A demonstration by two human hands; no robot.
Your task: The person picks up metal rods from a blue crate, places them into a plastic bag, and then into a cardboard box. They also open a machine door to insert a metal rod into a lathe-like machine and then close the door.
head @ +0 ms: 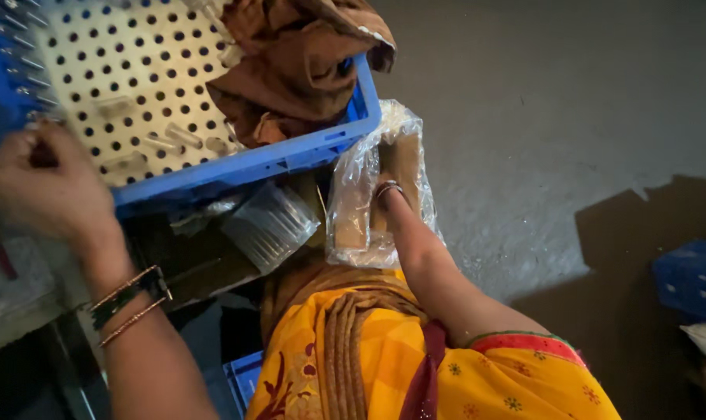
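Observation:
My left hand (pixel 38 183) rests at the left edge of a cream perforated board (pixel 127 85) that lies in a blue plastic crate (pixel 291 159); its fingers are curled near the board's rim, and I cannot tell whether they pinch anything. Small clear tubes (pixel 170 138) stick in the board's holes. My right arm reaches down into a clear plastic bag (pixel 361 194) beside the crate. The right hand is hidden inside the bag; only the wrist with a bangle (pixel 388 188) shows.
A brown cloth (pixel 298 62) is heaped on the crate's right corner. A clear ribbed plastic container (pixel 271 225) sits under the crate. Grey concrete floor (pixel 547 117) lies to the right, with a blue object (pixel 691 276) at the far right edge.

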